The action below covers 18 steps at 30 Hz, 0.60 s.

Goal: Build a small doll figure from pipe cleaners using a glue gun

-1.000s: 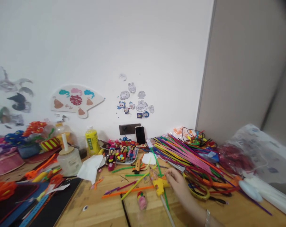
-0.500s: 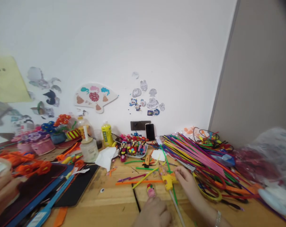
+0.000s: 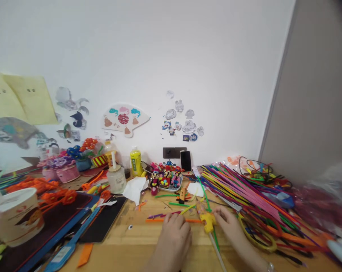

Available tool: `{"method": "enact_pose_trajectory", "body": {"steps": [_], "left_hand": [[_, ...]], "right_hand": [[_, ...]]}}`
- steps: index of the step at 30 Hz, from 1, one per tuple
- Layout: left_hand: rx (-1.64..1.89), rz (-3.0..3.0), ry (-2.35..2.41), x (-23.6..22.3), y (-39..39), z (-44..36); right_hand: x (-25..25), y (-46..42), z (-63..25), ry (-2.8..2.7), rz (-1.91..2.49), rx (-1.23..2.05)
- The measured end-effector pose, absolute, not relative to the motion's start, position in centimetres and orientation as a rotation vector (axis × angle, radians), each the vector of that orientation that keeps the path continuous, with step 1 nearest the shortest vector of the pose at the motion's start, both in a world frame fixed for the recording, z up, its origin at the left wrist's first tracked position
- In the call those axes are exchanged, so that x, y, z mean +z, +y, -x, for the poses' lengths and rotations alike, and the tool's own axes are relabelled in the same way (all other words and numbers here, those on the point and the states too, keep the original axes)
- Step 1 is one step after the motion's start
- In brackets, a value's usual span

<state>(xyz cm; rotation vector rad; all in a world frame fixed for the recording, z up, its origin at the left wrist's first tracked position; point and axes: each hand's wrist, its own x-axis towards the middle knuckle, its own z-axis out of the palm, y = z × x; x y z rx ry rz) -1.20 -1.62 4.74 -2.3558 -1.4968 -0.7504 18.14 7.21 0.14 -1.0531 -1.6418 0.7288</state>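
Note:
My left hand [image 3: 175, 234] lies palm down over the wooden table with its fingers curled together, reaching across several pipe cleaners. What its fingertips hold, if anything, is hidden beneath it. A yellow pipe cleaner [image 3: 188, 209] and an orange pipe cleaner [image 3: 193, 220] stick out past the knuckles. To the right, my right hand [image 3: 227, 223] has its fingers bent around the side of a yellow hot glue gun [image 3: 207, 221]. The gun's nozzle points away from me, and a whitish glue stick [image 3: 216, 249] runs out of its back towards me. A green pipe cleaner [image 3: 205, 194] passes beneath the gun.
Bundled pipe cleaners [image 3: 244, 189] and scissors [image 3: 267, 245] lie at right. Small pipe-cleaner figures [image 3: 165, 177] fill a tray at the back, near a phone [image 3: 185, 161] and a bottle [image 3: 136, 162]. At left are a paper cup [image 3: 20, 223] and a black board [image 3: 103, 221].
My left hand has moved forward, covering where a small pink figure and a black pipe cleaner showed. My right hand stays by the glue gun. Another person's hand has left the far left; the view has shifted left.

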Motion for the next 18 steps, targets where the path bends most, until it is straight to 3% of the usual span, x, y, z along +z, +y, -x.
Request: {"method": "enact_pose_trajectory", "body": {"steps": [18], "left_hand": [[-0.642,2.410,-1.410,1.2,-1.0,0.9]], "right_hand": [[-1.5,9.0,-20.4,-1.948,1.226,0.179]]}}
